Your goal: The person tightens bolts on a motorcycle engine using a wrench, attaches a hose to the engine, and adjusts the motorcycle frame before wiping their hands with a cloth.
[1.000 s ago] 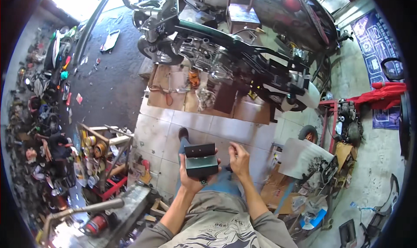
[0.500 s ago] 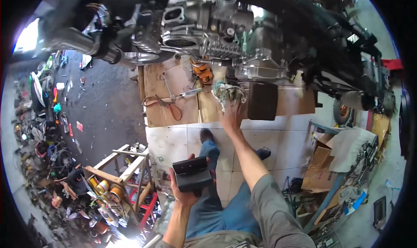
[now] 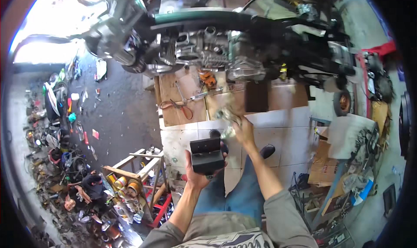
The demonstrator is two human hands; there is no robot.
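My left hand (image 3: 197, 177) holds up a black box-shaped part (image 3: 207, 159) from below, fingers and thumb around its sides. It is above my legs, with a ledge along its far side. To the right and a little farther off, my right hand (image 3: 245, 133) is closed on a crumpled, pale patterned rag (image 3: 227, 116). The rag is blurred and hangs over the near edge of the cardboard. Beyond both hands stands a motorcycle with a bare metal engine (image 3: 202, 52).
Flattened cardboard (image 3: 168, 86) lies under the motorcycle, bearing a wrench (image 3: 180, 92), a brown strap (image 3: 186, 113) and an orange item (image 3: 207, 78). A dark block (image 3: 257, 96) is at its right. A wooden stand (image 3: 141, 174) with spools is at left; a cardboard box (image 3: 322, 165) at right.
My right hand has pulled the rag back from the cardboard toward me. My left hand has brought the black part slightly right and farther up. The view has shifted to show more of the motorcycle.
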